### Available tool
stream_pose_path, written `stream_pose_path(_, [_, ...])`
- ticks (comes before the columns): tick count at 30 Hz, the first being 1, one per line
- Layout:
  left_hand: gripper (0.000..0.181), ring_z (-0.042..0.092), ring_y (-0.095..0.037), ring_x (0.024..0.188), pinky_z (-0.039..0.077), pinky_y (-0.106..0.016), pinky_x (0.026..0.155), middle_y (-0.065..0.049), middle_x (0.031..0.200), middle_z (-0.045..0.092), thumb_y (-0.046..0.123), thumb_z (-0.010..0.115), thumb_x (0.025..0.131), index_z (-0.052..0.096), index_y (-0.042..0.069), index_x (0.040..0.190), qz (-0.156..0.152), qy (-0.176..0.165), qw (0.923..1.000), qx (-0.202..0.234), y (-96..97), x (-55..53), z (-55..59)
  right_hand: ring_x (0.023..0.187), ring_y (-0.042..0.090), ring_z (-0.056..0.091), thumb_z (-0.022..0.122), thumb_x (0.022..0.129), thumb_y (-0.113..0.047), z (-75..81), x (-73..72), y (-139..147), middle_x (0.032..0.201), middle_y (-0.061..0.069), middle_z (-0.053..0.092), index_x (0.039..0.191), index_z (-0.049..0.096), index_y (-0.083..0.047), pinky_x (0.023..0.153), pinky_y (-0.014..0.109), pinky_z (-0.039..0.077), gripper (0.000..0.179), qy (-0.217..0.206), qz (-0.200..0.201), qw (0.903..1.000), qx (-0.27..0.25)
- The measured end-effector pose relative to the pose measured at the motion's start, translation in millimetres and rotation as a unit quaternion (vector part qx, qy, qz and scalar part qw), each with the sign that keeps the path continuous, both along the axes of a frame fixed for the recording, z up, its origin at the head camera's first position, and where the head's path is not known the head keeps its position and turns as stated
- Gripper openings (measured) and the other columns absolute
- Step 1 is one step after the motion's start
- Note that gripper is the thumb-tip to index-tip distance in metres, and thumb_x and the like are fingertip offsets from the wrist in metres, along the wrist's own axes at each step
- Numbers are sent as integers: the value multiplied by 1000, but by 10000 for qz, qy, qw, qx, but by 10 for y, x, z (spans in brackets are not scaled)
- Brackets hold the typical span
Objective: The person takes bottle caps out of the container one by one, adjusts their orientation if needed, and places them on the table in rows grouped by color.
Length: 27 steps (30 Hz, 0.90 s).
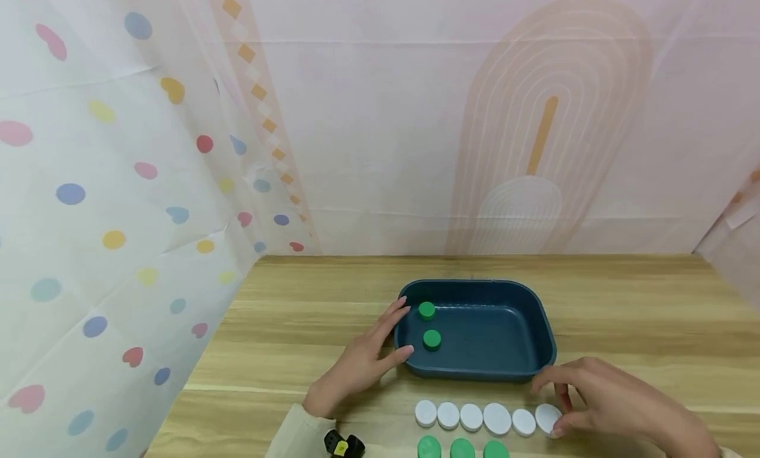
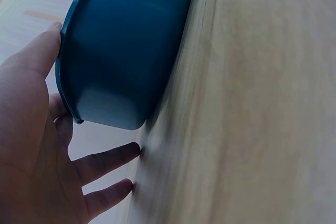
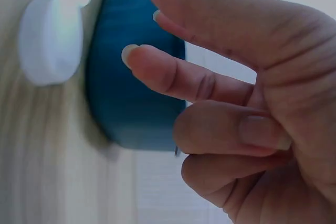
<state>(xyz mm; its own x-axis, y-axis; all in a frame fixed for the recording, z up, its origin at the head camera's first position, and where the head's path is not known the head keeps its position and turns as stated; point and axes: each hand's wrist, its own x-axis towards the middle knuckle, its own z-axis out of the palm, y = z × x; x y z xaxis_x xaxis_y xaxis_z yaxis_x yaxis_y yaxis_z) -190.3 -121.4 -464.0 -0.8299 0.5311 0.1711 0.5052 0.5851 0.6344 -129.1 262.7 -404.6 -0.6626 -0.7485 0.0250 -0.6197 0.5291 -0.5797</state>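
Note:
A dark blue rectangular tub (image 1: 487, 372) stands on the table with two green caps (image 1: 432, 340) inside, toward its left end. My left hand (image 1: 371, 356) rests with spread fingers on the tub's left end; the left wrist view shows the thumb (image 2: 44, 51) against its rim. In front of the tub lies a row of several round white caps (image 1: 497, 419). My right hand (image 1: 617, 398) is over the row's right end, thumb and index finger apart around the last white cap (image 1: 547, 418). The right wrist view shows a gap between the fingers and a white cap (image 3: 51, 39).
Several green caps (image 1: 462, 449) lie in a row nearer the front, partly cut off by the frame. Around everything is the wood-grain table (image 1: 309, 326), with a patterned cloth (image 1: 368, 148) hanging behind and at the left. A black device (image 1: 344, 445) sits at my left wrist.

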Motion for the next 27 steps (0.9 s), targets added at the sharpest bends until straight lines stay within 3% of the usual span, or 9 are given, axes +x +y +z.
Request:
stream_pose_path(8, [65, 27, -21, 140, 37, -52, 102, 16, 158, 8, 48, 49, 98, 23, 24, 153, -79, -39, 10000, -24, 62, 4, 2, 60, -5, 46, 74, 83, -33, 178, -95, -138, 74, -25, 53, 118, 60, -27, 52, 15, 40, 38, 171, 484, 9982, -305])
stream_pose_path(15, [64, 27, -22, 139, 36, -52, 103, 16, 158, 9, 47, 49, 98, 24, 24, 153, -85, -7, 10000, 17, 70, 4, 6, 60, -5, 48, 72, 82, -39, 463, -345, -322, 75, -23, 53, 115, 61, -25, 50, 15, 40, 38, 522, 991, 9934, -246])
stream_pose_path(21, [66, 27, -21, 140, 36, -51, 103, 17, 158, 7, 50, 47, 97, 23, 25, 153, -37, -90, 9999, -90, 49, 10, 6, 59, -6, 48, 74, 81, -39, 699, -601, -552, 73, -22, 54, 114, 62, -28, 55, 18, 45, 36, 530, 1279, 9903, 143])
stream_pose_path(27, [66, 28, -23, 139, 36, -53, 102, 16, 158, 8, 51, 47, 97, 22, 27, 153, 15, -145, 9999, -76, 33, 21, 10, 61, -3, 52, 77, 78, -39, 813, -797, -862, 70, -21, 54, 109, 63, -32, 60, 21, 47, 35, 301, 1294, 9869, 912])
